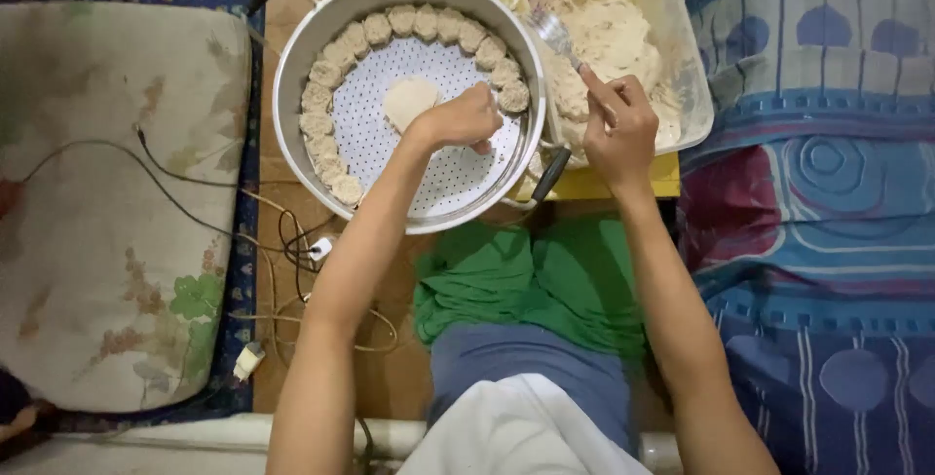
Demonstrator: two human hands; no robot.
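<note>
**Hands over steamer tray and dough tub**

Left hand (466,119) sits inside the round steamer tray (302,56), over the perforated white plate. Fingers are curled down toward the plate; what the grip pinches, if anything, cannot be told, since the fingertips are hidden under the hand. Just beside it, to the left and touching the thumb side, lies a flat pale dough round (409,100).

A ring of shaped dumplings (317,124) lines the tray's inner wall, running from the lower left up over the top and down to the right, ending near the left hand. The lower right part of the plate is bare.

Right hand (618,129) holds a fork (555,35), grip pressed together around the handle with the index finger laid along it. The tines point up and left, over the rim where tray and tub meet. The purple end of some other tool shows above the fork.

The clear plastic tub (682,46) sits right of the tray, touching it, holding a pale lumpy filling mix (609,37). A yellow sheet lies under the tub.

Both stand on a wooden floor. A floral cushion (107,212) lies left with cables (195,212) trailing beside it. A patterned blue blanket (828,222) covers the right side. Green cloth (531,280) lies over the person's lap.
</note>
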